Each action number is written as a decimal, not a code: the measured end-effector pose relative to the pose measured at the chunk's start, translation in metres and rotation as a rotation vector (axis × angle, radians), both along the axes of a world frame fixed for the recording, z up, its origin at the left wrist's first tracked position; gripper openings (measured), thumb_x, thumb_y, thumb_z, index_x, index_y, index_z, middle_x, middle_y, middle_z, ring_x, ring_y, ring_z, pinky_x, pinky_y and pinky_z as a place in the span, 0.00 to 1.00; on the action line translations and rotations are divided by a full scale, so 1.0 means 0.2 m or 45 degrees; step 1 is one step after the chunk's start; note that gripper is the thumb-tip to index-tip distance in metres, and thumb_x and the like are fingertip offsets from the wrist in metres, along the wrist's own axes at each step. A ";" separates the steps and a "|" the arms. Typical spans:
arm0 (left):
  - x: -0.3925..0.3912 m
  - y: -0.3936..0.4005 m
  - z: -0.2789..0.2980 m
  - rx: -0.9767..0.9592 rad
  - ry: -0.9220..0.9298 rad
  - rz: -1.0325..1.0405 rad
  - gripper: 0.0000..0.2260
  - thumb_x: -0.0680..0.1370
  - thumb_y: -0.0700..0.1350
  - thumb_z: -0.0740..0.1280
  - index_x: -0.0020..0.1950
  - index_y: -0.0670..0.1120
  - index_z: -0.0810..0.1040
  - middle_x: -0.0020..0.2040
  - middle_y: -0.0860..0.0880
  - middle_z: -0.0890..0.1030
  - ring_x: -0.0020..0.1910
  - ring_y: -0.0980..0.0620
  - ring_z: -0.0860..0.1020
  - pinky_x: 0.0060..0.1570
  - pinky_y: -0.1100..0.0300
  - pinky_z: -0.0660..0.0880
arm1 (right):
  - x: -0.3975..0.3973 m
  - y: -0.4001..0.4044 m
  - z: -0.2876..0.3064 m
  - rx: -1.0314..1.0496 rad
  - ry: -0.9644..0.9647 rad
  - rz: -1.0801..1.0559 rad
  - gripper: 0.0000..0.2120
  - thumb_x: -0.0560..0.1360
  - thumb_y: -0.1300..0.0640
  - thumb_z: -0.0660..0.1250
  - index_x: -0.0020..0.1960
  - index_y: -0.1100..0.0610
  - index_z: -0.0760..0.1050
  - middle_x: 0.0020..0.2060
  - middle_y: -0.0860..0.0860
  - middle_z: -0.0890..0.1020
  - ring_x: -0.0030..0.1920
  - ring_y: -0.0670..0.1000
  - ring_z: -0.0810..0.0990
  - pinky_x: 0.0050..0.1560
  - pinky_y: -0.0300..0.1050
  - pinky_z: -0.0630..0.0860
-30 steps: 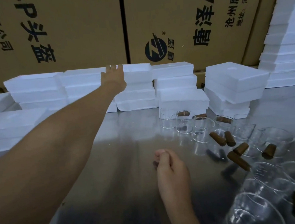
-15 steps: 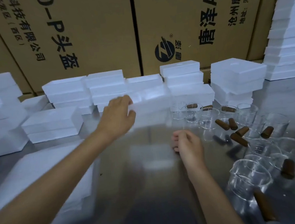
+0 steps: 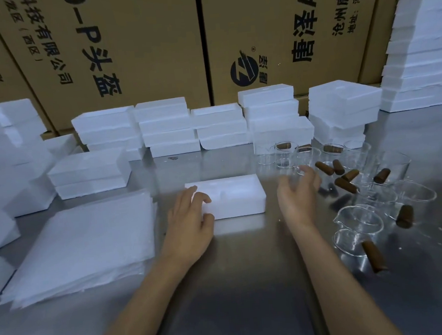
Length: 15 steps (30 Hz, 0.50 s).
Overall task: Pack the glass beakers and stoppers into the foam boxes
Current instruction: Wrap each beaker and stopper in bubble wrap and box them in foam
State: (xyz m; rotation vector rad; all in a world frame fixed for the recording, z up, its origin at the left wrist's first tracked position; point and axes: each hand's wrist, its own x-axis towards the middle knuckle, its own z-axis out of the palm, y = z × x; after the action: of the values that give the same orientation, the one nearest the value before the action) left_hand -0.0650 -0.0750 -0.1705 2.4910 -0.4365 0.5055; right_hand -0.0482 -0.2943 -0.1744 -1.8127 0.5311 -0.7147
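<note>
A white foam box (image 3: 232, 195) lies on the steel table (image 3: 245, 284) in front of me, its moulded top facing up. My left hand (image 3: 190, 222) grips its left end, fingers on top and thumb against the near side. My right hand (image 3: 300, 193) hovers just right of the box with fingers loosely spread, holding nothing. Several clear glass beakers (image 3: 359, 225) stand to the right. Brown stoppers (image 3: 344, 184) lie among them, some inside beakers.
Stacks of white foam boxes (image 3: 166, 126) line the back of the table, with taller stacks at the far right (image 3: 422, 45) and left (image 3: 5, 158). A pile of thin foam sheets (image 3: 83, 247) lies at the left. Cardboard cartons (image 3: 138, 41) form the back wall.
My left hand pulled one foam box from the back stacks and set it down on the table in front of me. My right hand opened and moved toward the beakers.
</note>
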 end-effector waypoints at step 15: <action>0.00 0.01 -0.04 0.051 -0.090 -0.040 0.16 0.77 0.41 0.65 0.65 0.47 0.74 0.76 0.46 0.65 0.79 0.46 0.57 0.73 0.51 0.59 | 0.14 -0.20 0.09 0.686 0.033 -0.214 0.26 0.80 0.57 0.58 0.75 0.48 0.54 0.66 0.60 0.75 0.51 0.62 0.83 0.41 0.53 0.83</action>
State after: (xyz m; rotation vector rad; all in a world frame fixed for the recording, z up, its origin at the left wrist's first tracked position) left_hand -0.0652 -0.0729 -0.1788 2.5061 -0.5167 0.5787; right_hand -0.0203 -0.3341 -0.1557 -1.2858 0.8139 -0.5890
